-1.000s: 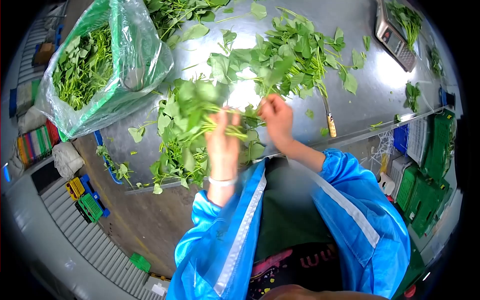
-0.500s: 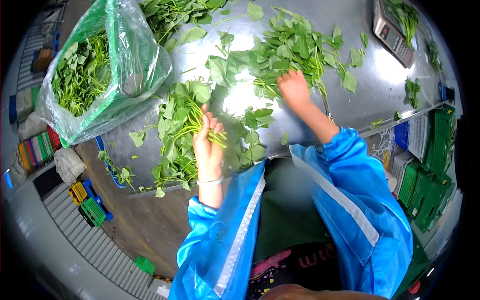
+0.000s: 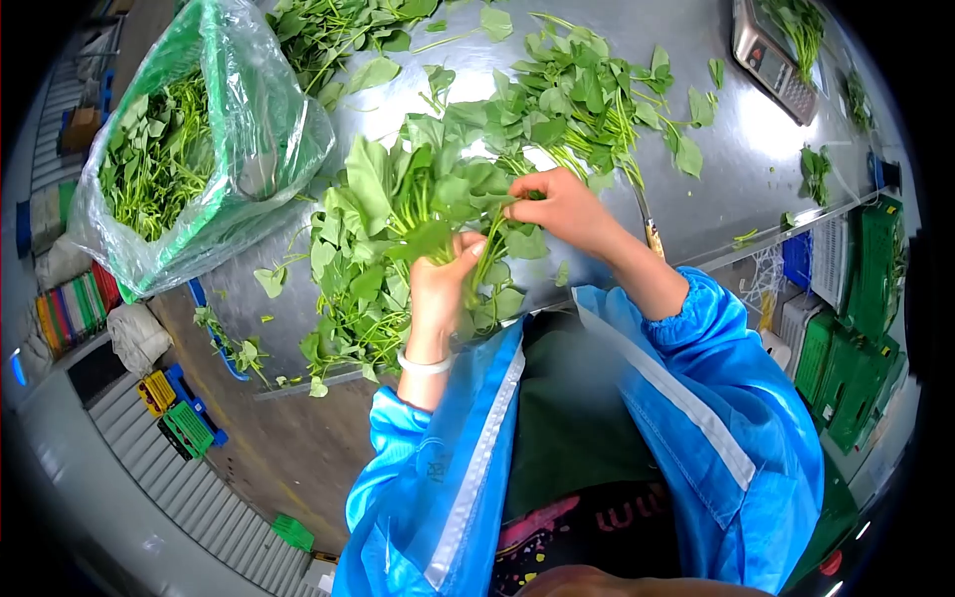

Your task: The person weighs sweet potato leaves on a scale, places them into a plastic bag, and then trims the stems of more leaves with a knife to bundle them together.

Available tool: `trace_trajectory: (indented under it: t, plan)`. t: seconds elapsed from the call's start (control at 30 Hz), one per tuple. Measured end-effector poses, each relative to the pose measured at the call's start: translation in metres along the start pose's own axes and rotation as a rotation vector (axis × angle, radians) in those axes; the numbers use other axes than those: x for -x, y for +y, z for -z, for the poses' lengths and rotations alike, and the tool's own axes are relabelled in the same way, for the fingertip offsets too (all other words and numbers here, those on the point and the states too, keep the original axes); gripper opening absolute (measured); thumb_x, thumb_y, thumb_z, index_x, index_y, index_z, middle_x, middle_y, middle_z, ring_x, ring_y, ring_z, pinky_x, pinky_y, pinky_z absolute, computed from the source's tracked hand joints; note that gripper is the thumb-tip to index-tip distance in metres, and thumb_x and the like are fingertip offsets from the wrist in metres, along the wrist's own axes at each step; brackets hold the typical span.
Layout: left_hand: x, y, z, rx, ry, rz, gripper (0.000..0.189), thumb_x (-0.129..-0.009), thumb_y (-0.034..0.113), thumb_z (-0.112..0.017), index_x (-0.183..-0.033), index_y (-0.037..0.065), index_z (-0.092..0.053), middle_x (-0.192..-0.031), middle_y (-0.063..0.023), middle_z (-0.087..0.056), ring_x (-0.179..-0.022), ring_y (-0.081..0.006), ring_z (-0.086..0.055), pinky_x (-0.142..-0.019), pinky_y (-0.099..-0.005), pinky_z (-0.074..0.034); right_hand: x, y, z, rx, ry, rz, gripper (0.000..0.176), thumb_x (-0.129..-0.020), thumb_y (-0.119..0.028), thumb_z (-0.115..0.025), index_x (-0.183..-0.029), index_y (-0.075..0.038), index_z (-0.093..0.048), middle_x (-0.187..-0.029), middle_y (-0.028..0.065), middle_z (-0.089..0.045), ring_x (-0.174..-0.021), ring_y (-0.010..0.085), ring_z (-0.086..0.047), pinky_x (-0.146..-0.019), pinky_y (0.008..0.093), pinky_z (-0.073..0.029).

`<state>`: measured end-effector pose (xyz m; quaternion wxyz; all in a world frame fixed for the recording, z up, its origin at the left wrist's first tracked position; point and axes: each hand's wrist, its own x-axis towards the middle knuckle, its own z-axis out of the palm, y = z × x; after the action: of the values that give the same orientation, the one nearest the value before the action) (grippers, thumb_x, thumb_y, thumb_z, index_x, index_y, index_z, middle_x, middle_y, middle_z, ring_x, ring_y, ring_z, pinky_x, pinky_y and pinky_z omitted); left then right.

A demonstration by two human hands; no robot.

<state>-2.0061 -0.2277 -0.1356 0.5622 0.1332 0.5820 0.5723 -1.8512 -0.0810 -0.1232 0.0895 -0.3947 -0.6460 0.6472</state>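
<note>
My left hand [image 3: 440,289], with a white band at the wrist, is closed around a bunch of leafy green stems [image 3: 413,194]. The leaves fan out above my fist toward the far side of the table. Just right of it, my right hand [image 3: 562,211] pinches at stems and leaves on the edge of the bunch; its fingertips are partly hidden by greens. Beneath and beside my left hand lies a heap of loose leafy greens [image 3: 343,264]. A larger pile of leafy greens [image 3: 587,95] spreads beyond my right hand.
A green crate [image 3: 221,109] lined with clear plastic stands at the left, holding greens. At the far right sits a scale [image 3: 771,65] with a bundle on it. A knife [image 3: 652,237] lies by my right forearm on the metal table [image 3: 711,224]. Green crates [image 3: 846,388] stand beyond the right edge.
My left hand has turned the bunch so its leaves point away from me. My right hand has moved left from the far pile to the bunch.
</note>
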Motion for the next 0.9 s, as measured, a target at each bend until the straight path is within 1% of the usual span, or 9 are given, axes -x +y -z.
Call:
trace_trajectory:
  t: [0.17, 0.27, 0.37, 0.47, 0.6, 0.7, 0.73, 0.8, 0.9]
  plan:
    - [0.003, -0.002, 0.005, 0.054, -0.007, 0.038, 0.014, -0.082, -0.006, -0.066, -0.085, 0.003, -0.056, -0.093, -0.0072, -0.062, -0.086, -0.0147, -0.057, -0.082, -0.0291, -0.046, -0.008, 0.019, -0.006, -0.058, 0.112, 0.008, 0.018, -0.079, -0.016, -0.066, -0.083, 0.001, -0.069, -0.071, 0.0043, -0.065, -0.074, 0.0104, -0.058, -0.072, 0.0264, -0.045]
    - [0.006, 0.000, -0.002, -0.051, 0.022, 0.072, 0.027, -0.081, -0.008, -0.066, -0.078, 0.009, -0.045, -0.089, -0.0036, -0.057, -0.081, -0.0128, -0.053, -0.071, -0.0256, -0.045, -0.007, 0.021, -0.009, -0.082, 0.075, 0.030, 0.025, -0.082, -0.021, -0.067, -0.097, 0.000, -0.068, -0.086, 0.0051, -0.067, -0.086, 0.0123, -0.060, -0.080, 0.0271, -0.045]
    - [0.000, -0.001, 0.004, 0.255, 0.149, -0.005, 0.028, -0.080, -0.010, -0.066, -0.079, 0.010, -0.046, -0.086, -0.0023, -0.054, -0.078, -0.0130, -0.052, -0.071, -0.0257, -0.044, -0.007, 0.024, -0.012, -0.517, 0.380, 0.058, 0.048, -0.089, -0.033, -0.064, -0.126, -0.004, -0.053, -0.117, 0.0064, -0.059, -0.105, 0.0160, -0.056, -0.090, 0.0299, -0.043]
    - [-0.007, -0.008, 0.016, 0.291, 0.091, -0.047, 0.026, -0.081, -0.008, -0.066, -0.080, 0.009, -0.046, -0.082, -0.0016, -0.053, -0.074, -0.0122, -0.051, -0.067, -0.0254, -0.043, -0.001, 0.054, -0.029, -0.296, 0.407, -0.043, 0.051, -0.086, -0.036, -0.068, -0.122, -0.002, -0.054, -0.102, 0.0070, -0.063, -0.095, 0.0161, -0.059, -0.083, 0.0294, -0.047]
    - [0.002, 0.003, -0.012, 0.186, 0.118, -0.044, 0.026, -0.080, -0.008, -0.068, -0.081, 0.008, -0.048, -0.082, -0.0024, -0.054, -0.074, -0.0129, -0.052, -0.066, -0.0251, -0.044, 0.012, 0.034, -0.071, -0.296, 0.110, -0.020, 0.039, -0.086, -0.030, -0.069, -0.112, -0.001, -0.062, -0.104, 0.0110, -0.065, -0.091, 0.0171, -0.060, -0.079, 0.0326, -0.048]
    - [0.001, -0.012, -0.006, 0.197, 0.167, -0.073, 0.025, -0.082, -0.007, -0.066, -0.082, 0.009, -0.047, -0.084, -0.0043, -0.056, -0.076, -0.0146, -0.054, -0.068, -0.0260, -0.045, 0.002, 0.029, -0.078, -0.253, 0.292, 0.301, 0.021, -0.092, -0.020, -0.062, -0.092, 0.000, -0.069, -0.087, 0.0056, -0.064, -0.077, 0.0131, -0.058, -0.070, 0.0268, -0.047]
    - [0.000, -0.012, -0.004, 0.265, 0.209, -0.084, 0.024, -0.083, -0.006, -0.065, -0.082, 0.009, -0.047, -0.085, -0.0054, -0.057, -0.077, -0.0155, -0.056, -0.068, -0.0262, -0.046, 0.002, 0.029, -0.075, -0.259, 0.297, 0.301, 0.021, -0.092, -0.020, -0.062, -0.092, 0.000, -0.069, -0.087, 0.0056, -0.064, -0.077, 0.0131, -0.058, -0.070, 0.0268, -0.047]
    - [-0.008, -0.009, 0.013, 0.455, 0.274, -0.138, 0.016, -0.089, -0.003, -0.061, -0.087, 0.009, -0.049, -0.091, -0.0092, -0.060, -0.087, -0.0195, -0.061, -0.074, -0.0273, -0.049, 0.007, 0.028, -0.058, -0.504, 0.331, -0.058, 0.028, -0.095, -0.027, -0.058, -0.087, -0.002, -0.066, -0.077, 0.0038, -0.063, -0.067, 0.0119, -0.056, -0.060, 0.0259, -0.044]
    - [-0.015, -0.002, 0.043, 0.668, 0.388, -0.158, 0.016, -0.087, -0.001, -0.064, -0.089, 0.009, -0.052, -0.097, -0.0070, -0.060, -0.092, -0.0185, -0.059, -0.089, -0.0328, -0.049, 0.003, 0.035, -0.031, -0.833, 0.525, 0.072, 0.033, -0.096, -0.033, -0.055, -0.084, -0.004, -0.064, -0.074, 0.0030, -0.063, -0.061, 0.0104, -0.053, -0.056, 0.0261, -0.041]
